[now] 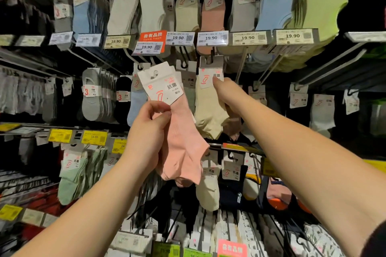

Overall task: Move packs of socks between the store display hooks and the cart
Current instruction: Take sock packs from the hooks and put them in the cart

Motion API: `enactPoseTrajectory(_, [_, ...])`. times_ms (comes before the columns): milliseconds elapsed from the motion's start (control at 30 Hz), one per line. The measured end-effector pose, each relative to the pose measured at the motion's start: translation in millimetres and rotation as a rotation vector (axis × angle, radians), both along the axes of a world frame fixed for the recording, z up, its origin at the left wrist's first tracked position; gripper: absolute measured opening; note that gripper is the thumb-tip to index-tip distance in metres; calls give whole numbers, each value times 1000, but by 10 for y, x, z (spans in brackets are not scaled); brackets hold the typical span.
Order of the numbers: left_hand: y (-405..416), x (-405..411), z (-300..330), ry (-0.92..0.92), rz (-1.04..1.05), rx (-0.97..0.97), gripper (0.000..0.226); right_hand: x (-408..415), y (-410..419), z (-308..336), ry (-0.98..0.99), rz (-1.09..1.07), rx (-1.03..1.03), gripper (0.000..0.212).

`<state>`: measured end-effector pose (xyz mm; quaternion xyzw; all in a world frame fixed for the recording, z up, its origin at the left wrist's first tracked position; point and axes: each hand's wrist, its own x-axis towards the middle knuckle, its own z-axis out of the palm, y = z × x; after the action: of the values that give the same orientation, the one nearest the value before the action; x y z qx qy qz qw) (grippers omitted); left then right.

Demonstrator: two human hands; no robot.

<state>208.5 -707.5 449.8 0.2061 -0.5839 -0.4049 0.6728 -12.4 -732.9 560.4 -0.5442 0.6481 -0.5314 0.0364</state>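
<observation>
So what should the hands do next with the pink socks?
Probably the left hand lifts the pink sock pack to a hook, since its white card's hole hangs free while the right hand grips the cream sock pack.

The pink sock pack [183, 142] is seen to be of soft, matt knitted cloth with fine ribbing, topped by a smooth white card header [160, 87] printed in red. The cream pack [208, 110] is of the same matt knit. The price tags [212, 38] are sleeved in glossy clear plastic. The display hooks [269, 71] are of pale, smooth metal.
</observation>
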Motion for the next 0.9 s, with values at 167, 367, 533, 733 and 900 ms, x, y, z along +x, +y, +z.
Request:
enactPoseTrajectory(167, [-62,-9,-32,32,-33,29,15,-2,-73,17,192,-129,80,64])
enactPoseTrajectory(367, [-77,-55,-45,22,-43,13,33,-39,-95,23,391,-301,175,69])
enactPoseTrajectory(533, [-29,-95,-17,8,-50,0,25,-77,125,-43,370,-396,115,73])
enactPoseTrajectory(733, [38,-255,-18,-38,-114,-31,14,228,772,-484,83,113,-159,37])
enactPoseTrajectory(900, [124,-529,-63,-53,-157,-47,12,327,983,-825,-219,356,-76,62])
